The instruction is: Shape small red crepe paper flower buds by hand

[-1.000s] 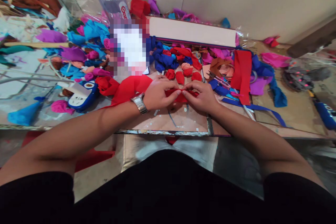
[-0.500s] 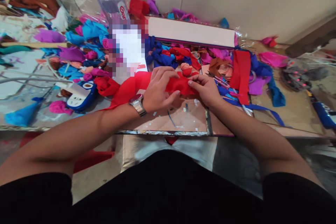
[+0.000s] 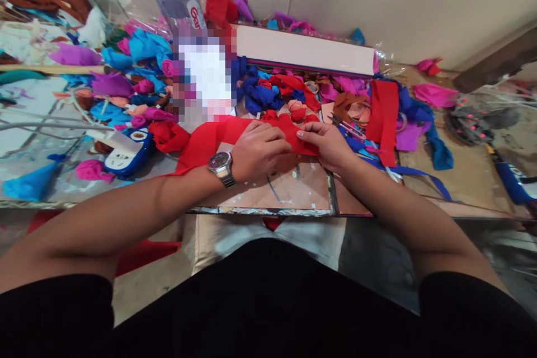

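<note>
A long red strip (image 3: 205, 139), which looks like crepe paper or cloth, runs across the worktop from lower left to between my hands. My right hand (image 3: 325, 144) pinches its right end between thumb and fingers. Closed over the strip's middle is my left hand (image 3: 260, 148), fingers curled and pressed together, a watch (image 3: 220, 165) on the wrist. Just behind the strip lies a small peach-coloured rolled flower (image 3: 297, 109). To the right of my right hand are pink-handled snips (image 3: 349, 127), and another red strip (image 3: 385, 117) hangs over the pile there.
Heaps of blue and purple rolled pieces (image 3: 113, 84) cover the left side. A clear bottle (image 3: 176, 3) stands at the back, near a long pale box (image 3: 304, 50). A blue-and-white power socket (image 3: 128, 154) with cables sits at left, and a bare worktop edge (image 3: 268, 212) runs in front.
My left hand's spread fingers have curled in and closed on the red strip. The right hand keeps its pinch, with the strip's end slightly shifted. The view has moved a little.
</note>
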`<state>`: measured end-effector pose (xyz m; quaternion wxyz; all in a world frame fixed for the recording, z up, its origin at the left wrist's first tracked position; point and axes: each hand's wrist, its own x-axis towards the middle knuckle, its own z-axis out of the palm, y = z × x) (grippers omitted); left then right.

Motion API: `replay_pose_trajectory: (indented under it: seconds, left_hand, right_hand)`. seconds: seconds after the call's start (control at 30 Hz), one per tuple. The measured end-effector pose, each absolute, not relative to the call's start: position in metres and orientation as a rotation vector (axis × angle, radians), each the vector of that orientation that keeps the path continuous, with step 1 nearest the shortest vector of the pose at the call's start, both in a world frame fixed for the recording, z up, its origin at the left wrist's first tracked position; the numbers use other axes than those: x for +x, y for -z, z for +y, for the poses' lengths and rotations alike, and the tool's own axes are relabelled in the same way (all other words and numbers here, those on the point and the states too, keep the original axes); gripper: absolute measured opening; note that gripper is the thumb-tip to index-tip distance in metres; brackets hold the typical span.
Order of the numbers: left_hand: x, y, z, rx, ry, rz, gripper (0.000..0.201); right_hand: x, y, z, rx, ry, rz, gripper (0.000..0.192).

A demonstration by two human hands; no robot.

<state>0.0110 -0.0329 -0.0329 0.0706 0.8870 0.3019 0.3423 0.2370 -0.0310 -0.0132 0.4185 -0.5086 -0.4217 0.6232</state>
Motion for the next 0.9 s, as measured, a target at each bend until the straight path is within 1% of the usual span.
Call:
replay_pose_trajectory:
  seconds: [0.1,0.2,0.33,0.43,0.63,0.8,0.9]
  left_hand:
    - [0.011,0.03,-0.033,2.646,-1.055,0.879,0.027]
    - [0.011,0.028,-0.034,2.623,-1.102,0.907,0.021]
    - [0.011,0.028,-0.034,2.618,-1.141,0.907,0.019]
    - [0.01,0.03,-0.032,2.602,-1.146,0.898,0.021]
    - [0.01,0.025,-0.032,2.575,-1.106,0.917,0.026]
    - [0.007,0.014,-0.041,2.559,-1.092,0.749,0.017]
    - [0.009,0.012,-0.052,2.33,-1.032,0.712,0.025]
  right_hand:
    - [0.236,0.011,-0.032,-1.268,-1.603,-1.033,0.043]
    - [0.237,0.012,-0.03,-1.271,-1.633,-0.971,0.047]
    - [0.238,0.011,-0.028,-1.231,-1.677,-0.946,0.049]
    - [0.239,0.011,-0.028,-1.246,-1.72,-0.964,0.048]
    - [0.242,0.018,-0.025,-1.248,-1.692,-0.995,0.048]
    - [0.243,0.021,-0.022,-1.193,-1.639,-0.983,0.052]
    - [0.243,0.018,-0.022,-1.12,-1.619,-0.948,0.056]
